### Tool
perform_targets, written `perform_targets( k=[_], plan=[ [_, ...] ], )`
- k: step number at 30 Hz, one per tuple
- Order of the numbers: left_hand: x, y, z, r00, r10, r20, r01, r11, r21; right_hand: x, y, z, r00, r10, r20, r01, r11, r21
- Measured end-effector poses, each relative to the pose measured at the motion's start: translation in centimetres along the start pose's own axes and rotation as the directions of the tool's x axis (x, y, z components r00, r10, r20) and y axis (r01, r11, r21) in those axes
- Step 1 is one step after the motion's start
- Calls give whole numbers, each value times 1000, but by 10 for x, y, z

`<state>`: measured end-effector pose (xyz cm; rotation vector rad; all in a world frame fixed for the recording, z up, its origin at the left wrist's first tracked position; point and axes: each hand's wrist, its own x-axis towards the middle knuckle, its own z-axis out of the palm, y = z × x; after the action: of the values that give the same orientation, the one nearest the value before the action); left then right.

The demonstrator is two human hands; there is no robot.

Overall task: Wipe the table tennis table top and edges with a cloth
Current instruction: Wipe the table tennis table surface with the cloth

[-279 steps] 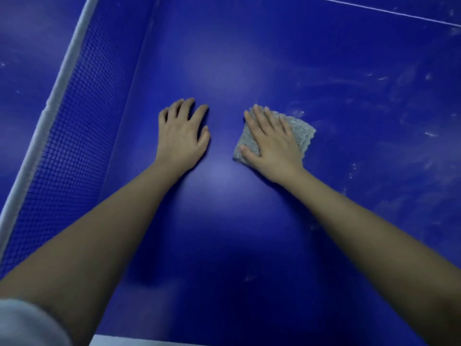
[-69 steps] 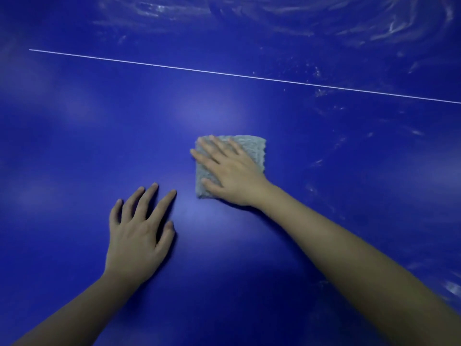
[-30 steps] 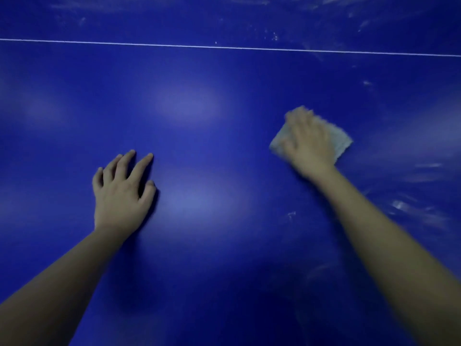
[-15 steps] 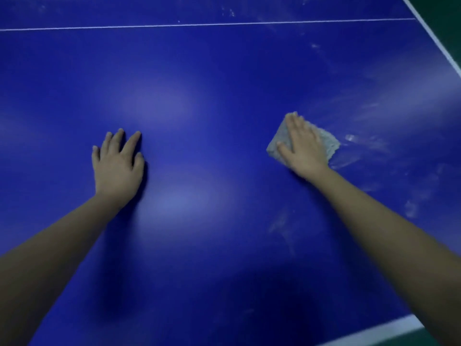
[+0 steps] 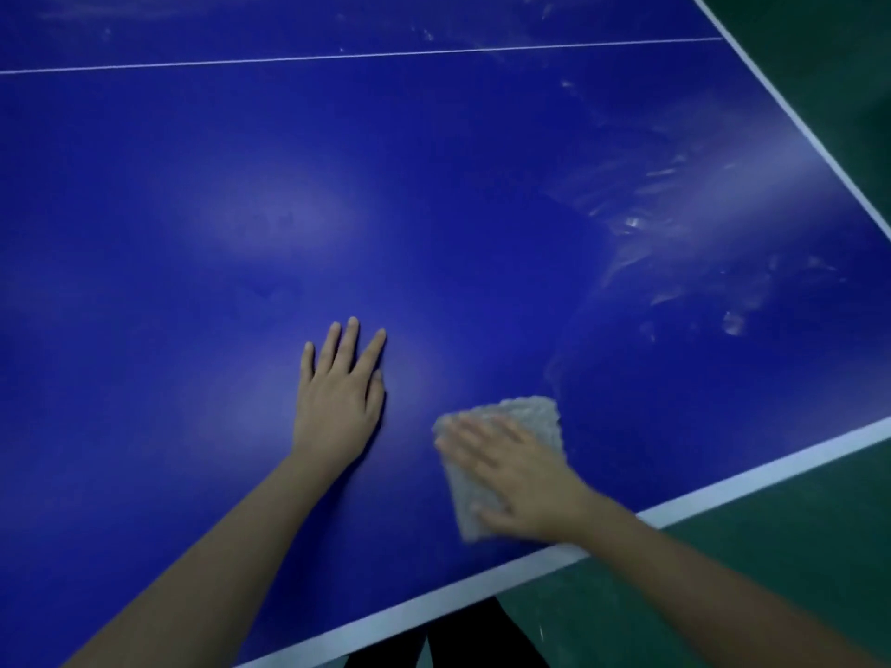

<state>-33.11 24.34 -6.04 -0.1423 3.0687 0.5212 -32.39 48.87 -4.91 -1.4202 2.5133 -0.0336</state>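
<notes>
The blue desk (image 5: 434,185) fills nearly my whole view, with green floor (image 5: 795,547) beyond its corner from 2 to 5 o'clock and a thin white centre line (image 5: 385,54) across the top. A broad white edge band (image 5: 723,489) runs along the near side. Pale smears (image 5: 641,224) cloud the surface at 2 o'clock. Of my hands, the left hand (image 5: 337,402) lies flat on bare desk, fingers straight and spread, holding nothing. The right hand (image 5: 516,474), slightly blurred, is also flat, its straight fingers pressing the cloth (image 5: 530,412) down rather than gripping it. That cloth sits under the right hand, just inside the edge band, at 4 o'clock from the left hand. Its long axis runs roughly 1 to 7 o'clock. It looks like a grey, nubbly, folded pad. I judge the smears, off at 1 o'clock from it, to be the right hand's next reach.
</notes>
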Motion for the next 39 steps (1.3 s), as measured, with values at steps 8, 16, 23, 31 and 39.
perform_targets(
  k=[8,16,23,31,39],
  plan=[
    [1,3,1,999,-10,-52,10,1000,6,19,10,-11,672,735,-94,-683,664,306],
    [0,3,1,998,-9,-68,9,1000,9,16,-115,17,926,370,-77,-351,918,183],
    [0,4,3,998,-14,-60,14,1000,11,-90,30,22,493,868,-59,-866,496,61],
    [-2,7,1,999,-14,-49,15,1000,21,-46,-21,12,590,805,-59,-804,592,48],
    [-2,11,-3,998,-46,-32,48,998,41,-13,-6,6,941,336,-34,-336,942,15]
  ],
)
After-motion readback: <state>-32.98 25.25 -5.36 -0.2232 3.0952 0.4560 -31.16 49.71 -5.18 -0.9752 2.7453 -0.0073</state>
